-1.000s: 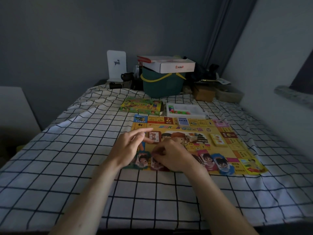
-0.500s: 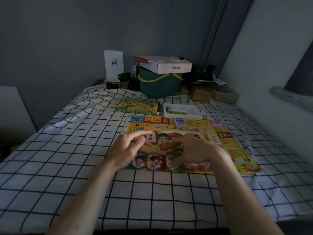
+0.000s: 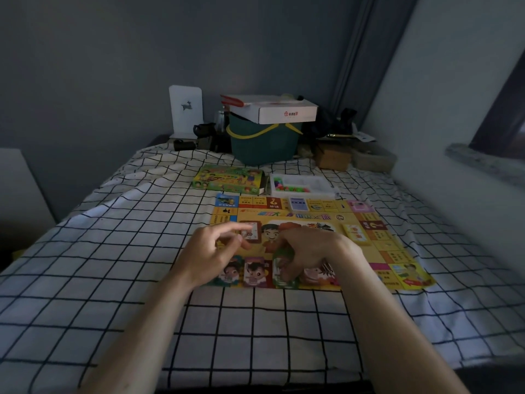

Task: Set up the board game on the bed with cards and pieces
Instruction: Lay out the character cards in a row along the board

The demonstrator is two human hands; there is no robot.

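- Game board (image 3: 377,245): bright yellow, bordered by coloured squares, flat on the checked bed (image 3: 113,251).
- Right hand (image 3: 309,251) pinches a green cartoon card (image 3: 284,265) at the board's near edge.
- Left hand (image 3: 210,251), beside it, fingers relaxed, holds nothing.

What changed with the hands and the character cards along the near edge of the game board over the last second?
The right hand shifted rightward along the near edge of the yellow game board; its fingers now rest on the picture cards there, and those nearer the left hand have come into view. The left hand stayed put, forefinger out. The green game box and white tray of coloured pieces did not move.
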